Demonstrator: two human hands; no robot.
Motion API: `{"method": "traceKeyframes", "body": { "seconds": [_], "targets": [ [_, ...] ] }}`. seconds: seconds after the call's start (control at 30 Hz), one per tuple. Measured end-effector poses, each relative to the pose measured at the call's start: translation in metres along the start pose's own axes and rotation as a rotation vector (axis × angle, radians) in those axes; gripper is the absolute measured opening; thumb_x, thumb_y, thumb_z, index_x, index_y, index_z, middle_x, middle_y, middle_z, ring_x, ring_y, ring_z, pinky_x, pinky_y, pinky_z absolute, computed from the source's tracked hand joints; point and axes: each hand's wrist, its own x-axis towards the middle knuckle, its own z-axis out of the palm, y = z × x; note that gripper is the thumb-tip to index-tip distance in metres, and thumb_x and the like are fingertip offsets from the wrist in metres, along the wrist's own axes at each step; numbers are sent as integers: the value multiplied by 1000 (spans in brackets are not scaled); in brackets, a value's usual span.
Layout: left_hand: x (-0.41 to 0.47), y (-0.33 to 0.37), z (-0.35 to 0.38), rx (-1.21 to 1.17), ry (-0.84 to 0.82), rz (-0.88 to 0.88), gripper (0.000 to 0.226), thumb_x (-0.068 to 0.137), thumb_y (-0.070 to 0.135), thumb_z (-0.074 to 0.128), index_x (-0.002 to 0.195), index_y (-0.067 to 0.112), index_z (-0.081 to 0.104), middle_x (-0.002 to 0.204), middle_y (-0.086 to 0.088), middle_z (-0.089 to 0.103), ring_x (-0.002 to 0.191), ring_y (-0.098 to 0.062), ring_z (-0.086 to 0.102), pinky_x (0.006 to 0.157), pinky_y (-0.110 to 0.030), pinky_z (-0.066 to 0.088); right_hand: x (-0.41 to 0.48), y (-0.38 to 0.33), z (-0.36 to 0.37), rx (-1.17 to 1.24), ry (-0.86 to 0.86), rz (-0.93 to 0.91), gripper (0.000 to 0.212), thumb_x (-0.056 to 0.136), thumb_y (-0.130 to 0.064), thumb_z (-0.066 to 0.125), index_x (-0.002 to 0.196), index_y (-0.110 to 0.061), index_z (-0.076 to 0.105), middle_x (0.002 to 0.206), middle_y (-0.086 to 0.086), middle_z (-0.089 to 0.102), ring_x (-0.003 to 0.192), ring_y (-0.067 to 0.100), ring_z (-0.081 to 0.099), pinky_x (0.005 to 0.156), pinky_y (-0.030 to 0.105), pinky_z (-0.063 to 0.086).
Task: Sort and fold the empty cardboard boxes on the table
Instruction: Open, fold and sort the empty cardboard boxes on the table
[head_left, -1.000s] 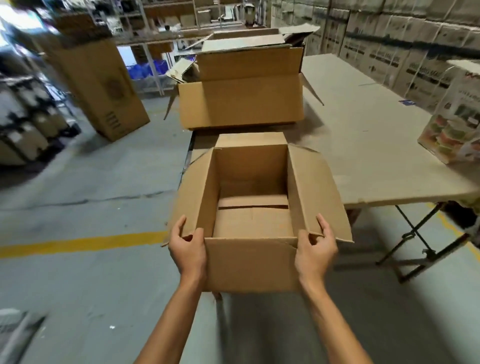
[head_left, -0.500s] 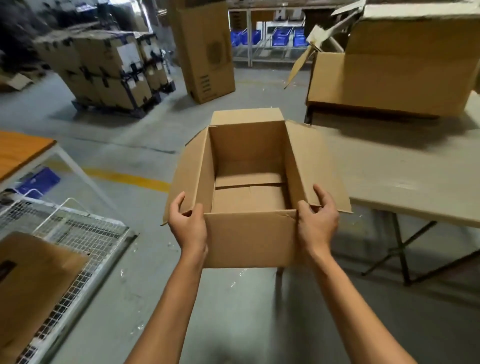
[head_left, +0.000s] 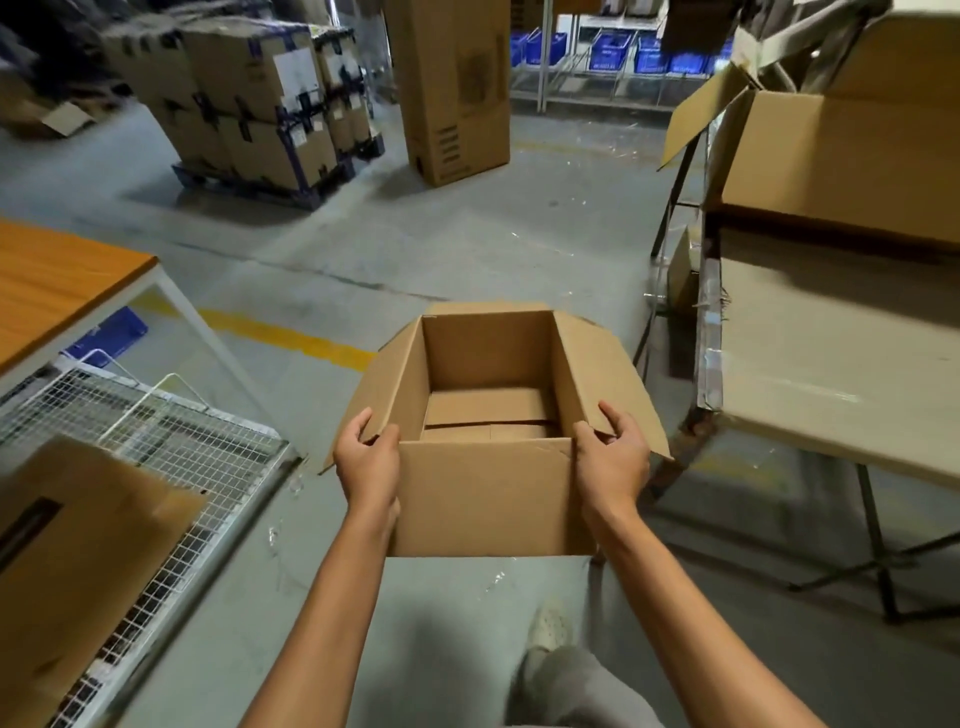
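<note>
open cardboard box (head_left: 483, 493) up off the floor (head_left: 467, 249), just left of the desk (head_left: 831, 374) | left grip (head_left: 369, 462) clamped on near-left corner | right grip (head_left: 613, 457) clamped on near-right corner | bottom flaps folded in, I think

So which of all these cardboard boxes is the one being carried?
The small open box, held by left hand and right hand; the larger open box rests on the table.

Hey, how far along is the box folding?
Seemingly done: one flat cardboard sheet lies on the wire cart. In hand: left hand and right hand grip a small open box, not yet folded. Left: folding it, plus the large box on the table.
</note>
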Motion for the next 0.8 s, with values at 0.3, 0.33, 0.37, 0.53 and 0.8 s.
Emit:
{"method": "traceKeyframes", "body": {
  "seconds": [0.3,0.33,0.37,0.53,0.8],
  "targets": [
    [92,18,89,152,24,58,48,88,16,57,135,24,57,101,-3,65,81,-22,57,72,-31,44,119,-15,82,-36,-36,43,41,82,-20,69,122,-27,67,121,-3,69,108,23,63,97,47,52],
    [104,24,101,165,28,58,49,88,16,57,136,24,57,94,-2,64,76,-21,55,71,-31,45,134,-21,91,-36,-39,45,41,81,-21,69,122,-28,67,121,-4,69,107,22,64,97,47,52],
    [115,32,113,173,28,58,49,88,16,56,136,23,56,91,0,64,74,-20,54,71,-31,45,149,-28,99,-32,-40,44,41,80,-22,69,121,-29,67,120,-5,69,105,21,64,96,46,53],
    [159,73,175,164,50,91,46,94,11,53,139,18,53,92,14,58,76,0,53,78,-30,43,222,-66,129,-44,-47,14,41,83,-18,68,122,-28,67,118,-8,69,98,15,63,91,33,51],
    [226,126,256,68,32,161,45,93,5,53,137,15,56,116,7,57,73,14,50,79,-21,37,313,-119,169,17,-38,-135,40,82,-12,67,117,-30,70,108,-20,67,94,10,66,91,34,54]
  ]
}}
